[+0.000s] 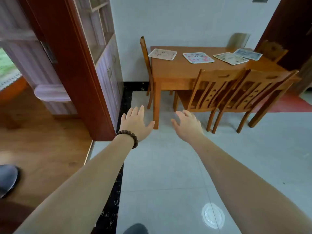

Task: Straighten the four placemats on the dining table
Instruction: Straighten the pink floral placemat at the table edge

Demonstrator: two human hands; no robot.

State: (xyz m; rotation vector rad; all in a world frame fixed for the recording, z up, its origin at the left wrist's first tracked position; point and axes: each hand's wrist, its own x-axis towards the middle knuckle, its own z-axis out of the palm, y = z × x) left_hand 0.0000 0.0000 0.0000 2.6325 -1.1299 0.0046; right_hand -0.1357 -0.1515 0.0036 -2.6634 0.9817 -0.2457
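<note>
Several placemats lie askew on the wooden dining table point(177, 71) ahead: a pale one point(162, 54) at the left, a pink-patterned one point(198, 57) in the middle, a cream one point(230, 58) to the right, and a blue one point(247, 54) partly tucked under it at the far right. My left hand point(135, 123), with a bead bracelet on its wrist, and my right hand point(188, 123) reach forward over the floor, fingers spread and holding nothing. Both are well short of the table.
Two wooden chairs point(217, 92) point(260, 88) are pushed in at the table's near side, and another chair point(146, 65) stands at its left end. A red-brown door frame point(79, 73) and cabinet rise on my left. Grey tiled floor point(168, 166) stretches between me and the table.
</note>
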